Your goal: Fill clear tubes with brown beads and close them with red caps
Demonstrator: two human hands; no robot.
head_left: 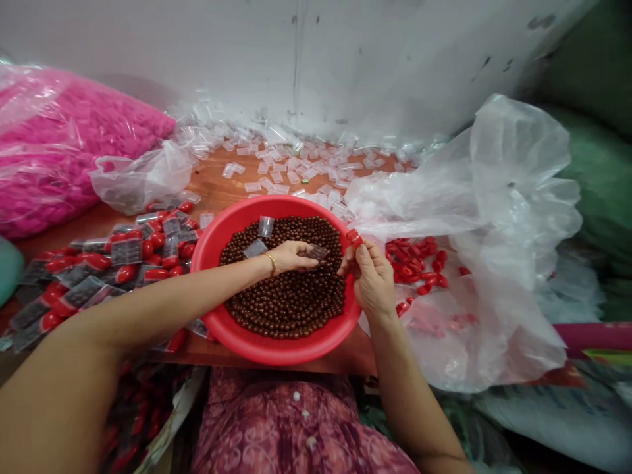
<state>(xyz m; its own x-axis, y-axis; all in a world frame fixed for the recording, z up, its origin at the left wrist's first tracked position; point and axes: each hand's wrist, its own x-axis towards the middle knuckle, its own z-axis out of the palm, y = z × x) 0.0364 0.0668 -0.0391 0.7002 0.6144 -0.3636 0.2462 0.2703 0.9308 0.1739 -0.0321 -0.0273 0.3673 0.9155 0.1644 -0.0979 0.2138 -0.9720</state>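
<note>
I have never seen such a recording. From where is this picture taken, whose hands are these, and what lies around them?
There is no machine: these are one person's bare hands, seen from a camera worn on that person's head. The left hand holds a small plastic case over brown beads in a red basin. The right hand pinches a red cap near the basin's rim. On the table, red-capped cases and a pink-filled bag lie at left, clear plastic pieces behind, loose red pieces and crumpled plastic at right.
</note>
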